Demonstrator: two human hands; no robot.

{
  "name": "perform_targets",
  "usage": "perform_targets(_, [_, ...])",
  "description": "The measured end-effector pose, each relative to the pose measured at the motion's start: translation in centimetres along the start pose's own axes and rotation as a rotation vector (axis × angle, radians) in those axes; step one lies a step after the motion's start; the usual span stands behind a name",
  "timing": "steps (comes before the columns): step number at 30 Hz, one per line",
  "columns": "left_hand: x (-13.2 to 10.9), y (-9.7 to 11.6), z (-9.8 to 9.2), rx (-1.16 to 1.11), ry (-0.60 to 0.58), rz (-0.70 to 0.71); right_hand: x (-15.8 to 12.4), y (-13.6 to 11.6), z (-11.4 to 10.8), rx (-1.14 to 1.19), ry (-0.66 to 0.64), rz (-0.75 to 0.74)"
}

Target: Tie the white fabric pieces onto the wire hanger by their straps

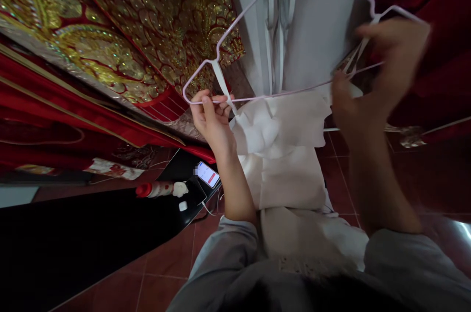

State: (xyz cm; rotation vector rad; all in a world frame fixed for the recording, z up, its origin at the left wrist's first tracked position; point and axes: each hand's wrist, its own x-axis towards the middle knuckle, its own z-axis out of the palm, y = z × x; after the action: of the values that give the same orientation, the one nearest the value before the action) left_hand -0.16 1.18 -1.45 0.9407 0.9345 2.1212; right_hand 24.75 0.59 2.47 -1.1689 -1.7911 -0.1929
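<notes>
A pale pink clothes hanger (pixel 241 13) stretches across the upper middle. From it hangs a white garment (pixel 290 169) by thin straps, one strap (pixel 221 79) looped in the left notch and the other strap (pixel 362 54) in the right notch. My left hand (pixel 215 116) is closed around the hanger's lower bar near its left end, fingertips beside the left strap. Blurred by motion, my right hand (pixel 382 66) is by the hanger's right end, thumb and fingers spread apart around the right strap. Whether it touches the strap is unclear.
Red and gold embroidered garments (pixel 158 22) hang at the left, dark red cloth (pixel 437 52) at the right. A black table (pixel 91 238) holds a phone (pixel 208 174), a red-capped bottle (pixel 154 189) and a small white case (pixel 183 206). Red tiles (pixel 165 258) cover the floor.
</notes>
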Motion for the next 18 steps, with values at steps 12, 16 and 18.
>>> perform_targets(12, [-3.7,3.7,-0.9,0.457,-0.347,-0.047,-3.9,-0.6,4.0,0.036,-0.131,0.079])
perform_targets(16, [-1.8,7.1,0.9,0.185,-0.33,-0.046,-3.7,-0.8,4.2,0.074,-0.144,0.092])
perform_targets(18, [-0.3,7.4,1.4,0.019,-0.273,-0.018,-3.7,-0.8,4.2,0.095,-0.15,0.082])
